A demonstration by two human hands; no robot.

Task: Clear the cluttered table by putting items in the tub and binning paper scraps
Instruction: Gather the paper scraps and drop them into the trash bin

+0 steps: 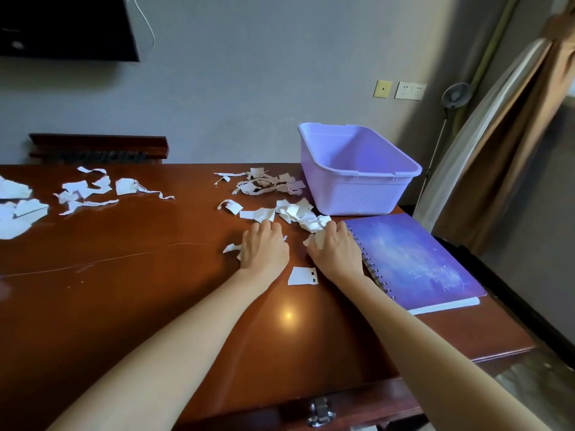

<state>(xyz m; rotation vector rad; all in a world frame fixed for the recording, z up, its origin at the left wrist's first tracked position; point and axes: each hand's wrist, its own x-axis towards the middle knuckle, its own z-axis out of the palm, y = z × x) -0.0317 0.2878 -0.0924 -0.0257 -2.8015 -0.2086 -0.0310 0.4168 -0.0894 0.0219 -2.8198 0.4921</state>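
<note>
White paper scraps (292, 211) lie scattered over the brown wooden table (124, 290). My left hand (264, 248) lies palm down with curled fingers over some scraps, one of which pokes out at its left. My right hand (334, 247) grips a crumpled wad of scraps (314, 237) just left of a purple spiral notebook (413, 262). A single flat scrap (302, 276) lies between my wrists. The lilac plastic tub (351, 194) stands at the back right of the table, and nothing shows inside it.
More scraps (84, 192) are spread at the far left and a strip pile (267, 183) lies beside the tub. A dark wooden rack (99, 147) stands against the wall. Curtains (513, 135) hang right of the table's edge. No bin is in view.
</note>
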